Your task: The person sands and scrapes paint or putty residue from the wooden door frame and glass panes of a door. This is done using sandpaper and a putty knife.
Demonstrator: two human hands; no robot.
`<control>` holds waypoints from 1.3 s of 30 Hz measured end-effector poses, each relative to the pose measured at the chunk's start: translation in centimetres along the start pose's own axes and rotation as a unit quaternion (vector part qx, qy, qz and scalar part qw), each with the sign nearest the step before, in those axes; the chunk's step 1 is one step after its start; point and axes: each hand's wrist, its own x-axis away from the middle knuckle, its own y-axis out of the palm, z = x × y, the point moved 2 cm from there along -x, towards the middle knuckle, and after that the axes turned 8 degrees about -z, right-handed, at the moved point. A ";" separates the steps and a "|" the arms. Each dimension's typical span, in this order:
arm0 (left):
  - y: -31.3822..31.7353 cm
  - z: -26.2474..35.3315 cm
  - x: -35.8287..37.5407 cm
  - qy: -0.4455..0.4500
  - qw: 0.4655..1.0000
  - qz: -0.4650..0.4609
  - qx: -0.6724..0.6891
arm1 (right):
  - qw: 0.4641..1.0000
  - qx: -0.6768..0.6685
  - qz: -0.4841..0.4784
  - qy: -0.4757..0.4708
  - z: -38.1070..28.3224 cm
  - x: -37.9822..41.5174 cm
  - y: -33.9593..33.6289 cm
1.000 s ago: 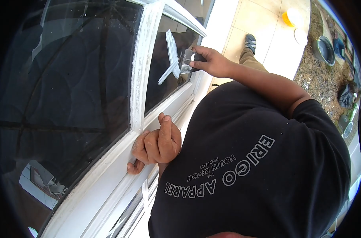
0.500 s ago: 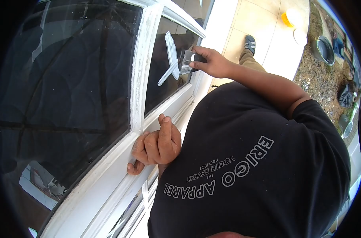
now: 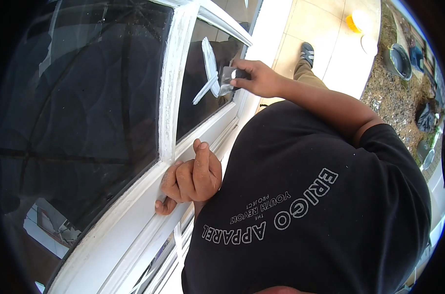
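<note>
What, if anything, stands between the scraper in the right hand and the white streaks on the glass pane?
Nothing visible does. The right hand holds the scraper with its blade end right beside the white streaks on the glass pane. The left hand rests lower down on the white frame, clear of that path.

Printed lettering appears on one surface only, the black T-shirt [image 3: 330,206] worn by the person. The large outlined white capitals read "ERIGO APPAREL". Beside them, in smaller white capitals set in stacked lines, stands "THE YOUTH REVOLT PROJECT" (all of it seen upside down from the head camera, running diagonally across the chest). No other text, number or sign is legible elsewhere.
</note>
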 end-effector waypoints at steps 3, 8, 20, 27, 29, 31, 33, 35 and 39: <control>-0.2 0.2 -0.2 0.002 1.000 -0.006 0.002 | 1.000 0.005 -0.004 -0.014 -0.9 0.2 -0.1; -0.2 0.3 -0.4 0.001 1.000 -0.011 0.001 | 1.000 0.004 -0.003 -0.028 -1.2 0.2 -0.3; -0.1 0.4 -0.5 0.001 1.000 -0.005 0.005 | 0.999 0.021 0.006 -0.029 -1.2 0.1 -0.4; 0.1 0.4 -0.5 0.004 1.000 0.004 0.005 | 0.998 0.023 0.014 -0.048 -1.3 0.2 -0.3; 0.0 0.3 -0.3 0.004 1.000 0.009 0.004 | 0.999 0.006 0.010 -0.033 -0.4 0.2 -0.3; 0.0 0.3 -0.4 0.001 1.000 -0.001 0.008 | 1.000 -0.012 0.003 -0.020 -0.9 -0.1 -0.2; 0.0 0.6 -0.9 0.005 1.000 0.002 0.002 | 0.996 0.036 0.020 -0.074 -1.8 0.3 -0.4; 0.0 0.5 -0.7 0.005 1.000 0.010 -0.002 | 0.998 0.026 0.019 -0.049 -1.1 0.4 -0.7; 0.1 0.5 -0.6 0.003 1.000 0.005 0.002 | 0.998 0.035 0.014 -0.041 -1.7 0.1 -0.6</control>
